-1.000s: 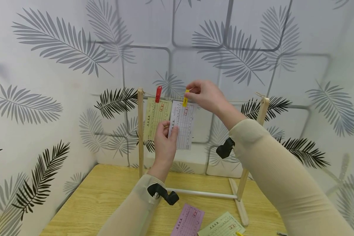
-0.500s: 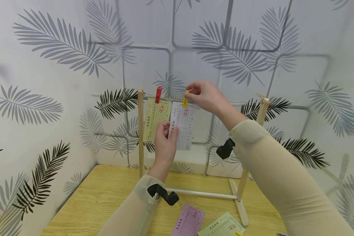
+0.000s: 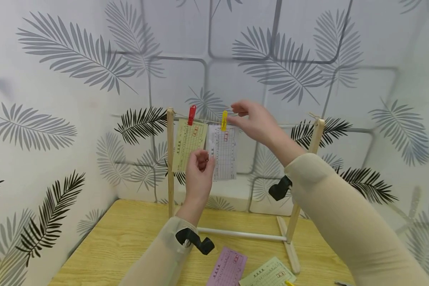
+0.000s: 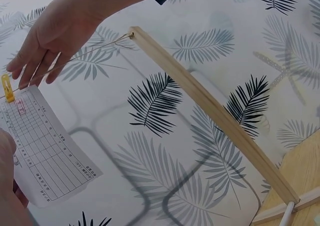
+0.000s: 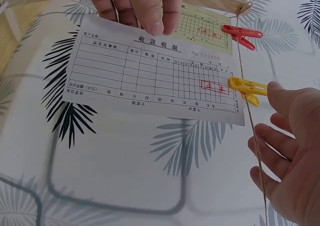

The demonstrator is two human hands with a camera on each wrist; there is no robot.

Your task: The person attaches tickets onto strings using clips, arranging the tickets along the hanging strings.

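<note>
A white receipt slip (image 3: 226, 157) hangs from the string, held at its top by a yellow clothespin (image 3: 224, 121). My right hand (image 3: 255, 122) is just right of the clothespin, thumb tip right at its end and the other fingers spread apart from it, as the right wrist view shows. My left hand (image 3: 199, 174) is at the slip's left edge, fingers loosely bent; its thumb overlaps the edge in the right wrist view. To the left, a yellow-green slip (image 3: 186, 147) hangs under a red clothespin (image 3: 192, 115), partly behind my left hand.
A wooden frame (image 3: 319, 137) carries the string (image 5: 257, 151) between two posts, with a white bar (image 3: 243, 234) low down. On the wooden table (image 3: 103, 238) lie a pink slip (image 3: 228, 266) and another green slip (image 3: 268, 274). A patterned wall stands close behind.
My right thumb and fingers have let go of the yellow clothespin and drawn right. My left hand has loosened from the white slip and shifted slightly down and left.
</note>
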